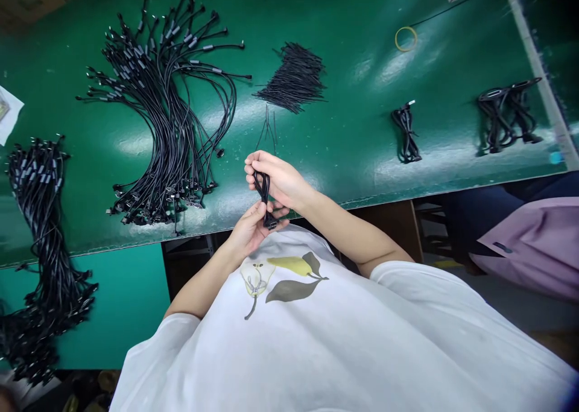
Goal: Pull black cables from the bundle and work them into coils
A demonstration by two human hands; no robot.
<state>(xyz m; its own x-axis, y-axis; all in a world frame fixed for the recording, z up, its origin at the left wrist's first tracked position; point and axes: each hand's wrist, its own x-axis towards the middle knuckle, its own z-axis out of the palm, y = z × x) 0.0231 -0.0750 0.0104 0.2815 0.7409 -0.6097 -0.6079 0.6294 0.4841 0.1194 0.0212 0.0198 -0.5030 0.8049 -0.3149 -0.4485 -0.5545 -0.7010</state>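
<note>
Both my hands meet over the near edge of a green table [344, 128]. My right hand [275, 180] is closed round the upper part of a folded black cable [263, 195]. My left hand [251, 228] pinches the cable's lower end, where a small black connector shows. Just beyond my hands lie a few loose thin black ties [269, 128].
A big fan of loose black cables [167, 116] lies left of centre, another heap [43, 231] hangs over the far left edge. A pile of black ties [294, 77] sits behind. Bundled cables [407, 131] [506, 113] lie right, with a yellow rubber band [406, 38]. A person's lilac sleeve [534, 243] is at right.
</note>
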